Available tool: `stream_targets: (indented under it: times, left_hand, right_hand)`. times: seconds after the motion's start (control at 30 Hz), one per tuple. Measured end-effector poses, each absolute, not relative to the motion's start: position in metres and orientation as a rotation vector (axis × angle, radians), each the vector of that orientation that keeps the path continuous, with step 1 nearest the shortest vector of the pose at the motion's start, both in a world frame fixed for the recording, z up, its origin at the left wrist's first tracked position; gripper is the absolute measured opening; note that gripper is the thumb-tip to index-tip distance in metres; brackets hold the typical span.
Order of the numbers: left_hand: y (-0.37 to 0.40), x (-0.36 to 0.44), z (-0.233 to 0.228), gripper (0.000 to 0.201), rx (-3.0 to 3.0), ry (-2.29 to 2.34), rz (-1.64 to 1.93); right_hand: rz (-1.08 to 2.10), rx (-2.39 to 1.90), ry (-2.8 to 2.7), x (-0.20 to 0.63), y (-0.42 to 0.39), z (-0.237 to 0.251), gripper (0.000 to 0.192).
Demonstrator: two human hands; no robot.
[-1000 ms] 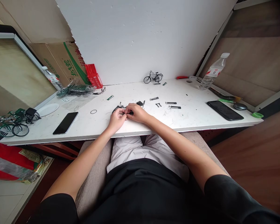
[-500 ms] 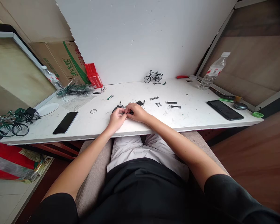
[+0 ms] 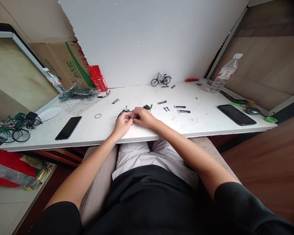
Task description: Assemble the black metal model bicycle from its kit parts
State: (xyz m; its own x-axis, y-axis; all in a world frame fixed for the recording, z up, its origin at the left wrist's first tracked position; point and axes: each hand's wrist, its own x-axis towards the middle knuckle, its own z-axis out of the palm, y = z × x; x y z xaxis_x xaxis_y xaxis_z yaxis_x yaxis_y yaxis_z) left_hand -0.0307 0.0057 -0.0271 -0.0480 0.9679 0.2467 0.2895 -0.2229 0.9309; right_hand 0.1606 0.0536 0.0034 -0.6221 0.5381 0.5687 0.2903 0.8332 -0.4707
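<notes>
Head view of a seated person at a white worktop (image 3: 142, 130). Both hands meet near the front middle of the worktop over a small black assembly (image 3: 123, 113), whose curved end projects to the left of the fingers. The left hand (image 3: 122, 124) and the right hand (image 3: 143, 118) touch each other at the fingertips, each grip closed on the assembly; the part between the fingers is too small to make out. Just behind the right hand lie a small black block (image 3: 146, 107) and a thin pin (image 3: 151, 108). Further right, apart from the hands, lie several short metal parts (image 3: 180, 107). A black ring (image 3: 98, 116) lies to the left of the hands, and a dark phone (image 3: 68, 128) lies face up nearer the left front edge. A finished model bicycle (image 3: 161, 80) stands upright at the back of the worktop against the white board (image 3: 149, 39). At the back left are a red box (image 3: 97, 78), a clear bag (image 3: 78, 94) of dark green parts and a white dish (image 3: 49, 114). Green bicycles (image 3: 13, 125) stand at the far left end. On the right are a second phone (image 3: 236, 115), a water bottle (image 3: 222, 75) and a green ring (image 3: 270, 119) at the corner.
</notes>
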Motion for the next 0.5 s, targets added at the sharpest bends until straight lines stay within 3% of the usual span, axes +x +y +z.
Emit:
stream_targets:
  times: [0.5]
  left_hand:
    - [0.0057, -0.0310, -0.0269, 0.021, 1.572, 1.354, 1.304]
  right_hand:
    - [0.450, -0.613, -2.270, 0.1600, 0.0554, 0.0006, 0.009]
